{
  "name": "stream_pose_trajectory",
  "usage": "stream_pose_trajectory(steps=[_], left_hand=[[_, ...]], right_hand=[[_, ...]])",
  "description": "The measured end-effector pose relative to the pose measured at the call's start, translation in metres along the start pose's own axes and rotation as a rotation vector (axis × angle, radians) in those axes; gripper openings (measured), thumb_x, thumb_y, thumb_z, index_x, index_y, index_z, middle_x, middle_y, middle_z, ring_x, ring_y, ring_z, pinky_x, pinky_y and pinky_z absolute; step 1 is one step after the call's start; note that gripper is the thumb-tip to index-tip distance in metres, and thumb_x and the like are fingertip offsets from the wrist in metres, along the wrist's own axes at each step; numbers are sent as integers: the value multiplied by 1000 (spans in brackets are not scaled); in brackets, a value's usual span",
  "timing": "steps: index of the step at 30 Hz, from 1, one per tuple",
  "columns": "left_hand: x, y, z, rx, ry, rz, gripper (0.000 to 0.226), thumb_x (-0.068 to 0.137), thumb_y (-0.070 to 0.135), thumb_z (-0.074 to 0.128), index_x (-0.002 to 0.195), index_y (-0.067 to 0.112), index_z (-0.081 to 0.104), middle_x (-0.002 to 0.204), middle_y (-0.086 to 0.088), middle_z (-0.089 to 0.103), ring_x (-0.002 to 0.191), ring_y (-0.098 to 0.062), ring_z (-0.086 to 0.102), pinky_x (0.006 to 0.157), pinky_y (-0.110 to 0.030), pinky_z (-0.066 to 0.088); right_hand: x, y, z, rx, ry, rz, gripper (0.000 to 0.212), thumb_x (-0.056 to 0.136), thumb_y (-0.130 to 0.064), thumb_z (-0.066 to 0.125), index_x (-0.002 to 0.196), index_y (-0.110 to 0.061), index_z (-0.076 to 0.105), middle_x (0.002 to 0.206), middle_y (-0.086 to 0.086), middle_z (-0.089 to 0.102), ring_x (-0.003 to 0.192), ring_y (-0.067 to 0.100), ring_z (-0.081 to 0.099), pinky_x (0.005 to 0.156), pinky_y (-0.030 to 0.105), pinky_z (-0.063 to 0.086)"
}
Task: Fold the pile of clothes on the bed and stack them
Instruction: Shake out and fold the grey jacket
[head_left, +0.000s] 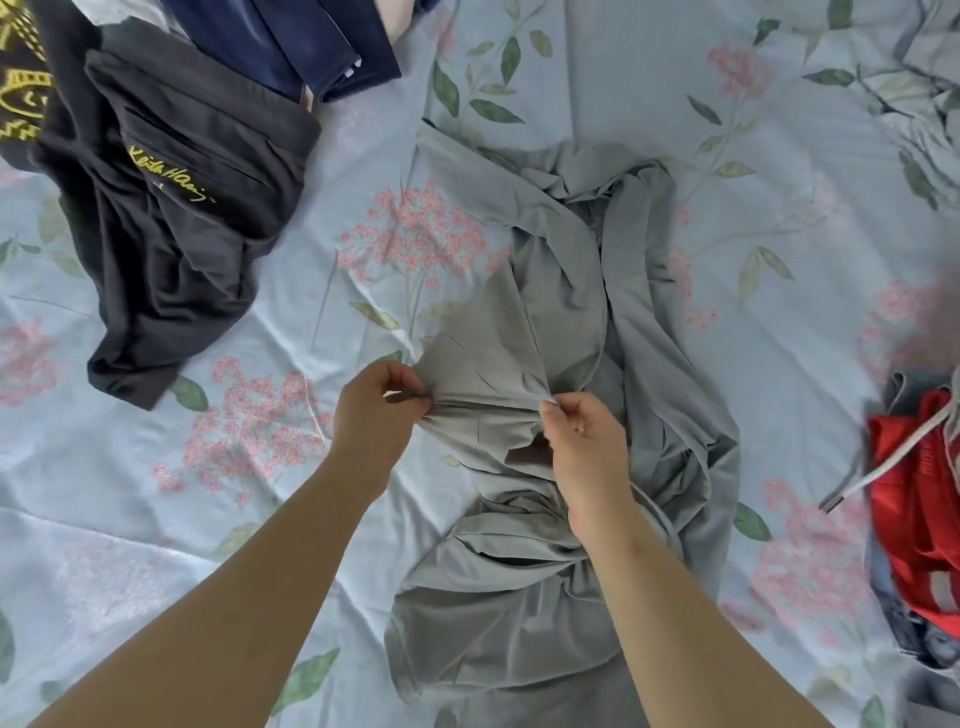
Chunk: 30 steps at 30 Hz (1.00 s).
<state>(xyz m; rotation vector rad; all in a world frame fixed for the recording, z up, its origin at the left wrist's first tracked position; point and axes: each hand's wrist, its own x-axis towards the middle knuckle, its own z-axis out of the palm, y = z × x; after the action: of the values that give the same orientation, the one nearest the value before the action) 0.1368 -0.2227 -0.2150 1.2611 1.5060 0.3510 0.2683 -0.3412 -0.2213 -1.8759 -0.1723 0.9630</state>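
Fingers (402, 374) of the left hand (379, 415) are curled in, thumb against fingertips, and a bunched fold of the grey garment (566, 291) is pinched between them. Same on the right hand (584, 447): its fingers (558, 410) are closed in a pinch on the same cloth, just beside the left grip. Two hands counted, both engaged, one garment held. The grey garment is crumpled mid-bed on the floral bed sheet (779, 218), gathered into creases at the two pinch points, and spread from the bottom edge up past centre. Other clothes counted: black clothing (182, 218) with yellow lettering at upper left, one piece or two cannot be told; one navy garment (291, 47) at the top, just beside the black clothing; one red garment (914, 509) at the right edge, well apart from the grey one, with one grey drawstring (834, 501) laid across it. Something darker is seen under the red garment; not identifiable.
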Motion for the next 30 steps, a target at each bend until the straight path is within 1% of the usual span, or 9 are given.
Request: stream_pose_trajectory(steps=[4, 8, 10, 13, 16, 19, 22, 25, 30], left_hand=[[-3, 11, 17, 535, 11, 388, 16, 82, 9, 67, 89, 23, 69, 99, 6, 45, 97, -12, 44, 88, -23, 36], [-6, 23, 25, 423, -545, 483, 17, 91, 22, 59, 106, 18, 67, 89, 24, 54, 89, 5, 55, 82, -9, 41], [-4, 22, 23, 676, -687, 509, 21, 90, 34, 60, 108, 23, 60, 93, 19, 59, 94, -4, 57, 88, -17, 34], [-5, 17, 15, 972, -455, 864, 13, 82, 23, 68, 93, 19, 62, 84, 7, 64, 81, -16, 61, 87, -31, 30], [-10, 13, 1, 777, -121, 1087, 8, 68, 3, 67, 70, 10, 64, 66, 0, 62, 58, -22, 61, 73, -31, 37], [-14, 7, -3, 665, -158, 1124, 21, 60, -11, 76, 66, 4, 63, 66, -3, 63, 58, -24, 60, 75, -28, 40], [-16, 10, -10, 625, -305, 1133, 18, 63, -11, 74, 68, 2, 63, 66, -4, 62, 60, -23, 59, 79, -26, 43], [-4, 10, -29, 598, -190, 1014, 13, 69, -5, 71, 73, 6, 65, 72, -4, 67, 67, -14, 59, 77, -19, 42], [32, -5, -48, 442, 97, 139, 24, 94, 11, 52, 117, 18, 54, 117, 1, 59, 87, -10, 52, 73, -18, 38]], right_hand=[[-4, -6, 9, 129, -62, 61, 18, 94, -17, 54, 80, -27, 57, 74, -8, 59, 69, 6, 55, 63, 19, 46], [-1, -14, 2, 136, -7, 63, 17, 92, -14, 58, 79, -26, 61, 73, -9, 64, 76, 11, 62, 75, 31, 53], [-2, -19, -3, 153, 21, 71, 16, 92, -11, 57, 81, -22, 61, 83, 3, 65, 86, 25, 62, 86, 42, 51], [-1, -20, -9, 144, 48, 128, 14, 93, -9, 54, 81, -16, 59, 81, 7, 60, 79, 23, 58, 81, 39, 50], [1, -15, -9, 1, 56, 185, 4, 86, -5, 51, 85, -2, 53, 80, 4, 54, 73, 18, 54, 68, 31, 46], [-3, -22, 2, 90, -58, 219, 26, 85, -17, 62, 107, -9, 51, 96, 5, 56, 87, 20, 60, 77, 33, 54], [-4, -35, 16, 62, -189, 249, 21, 87, -21, 66, 101, -8, 58, 98, 18, 60, 92, 33, 64, 84, 50, 54], [2, -39, 17, 29, -129, 62, 13, 88, -14, 64, 82, -25, 64, 78, -3, 67, 72, 10, 64, 75, 31, 56], [19, -33, 10, -68, -84, -4, 20, 91, -19, 56, 110, -23, 60, 97, -12, 62, 86, 2, 58, 71, 17, 42]])
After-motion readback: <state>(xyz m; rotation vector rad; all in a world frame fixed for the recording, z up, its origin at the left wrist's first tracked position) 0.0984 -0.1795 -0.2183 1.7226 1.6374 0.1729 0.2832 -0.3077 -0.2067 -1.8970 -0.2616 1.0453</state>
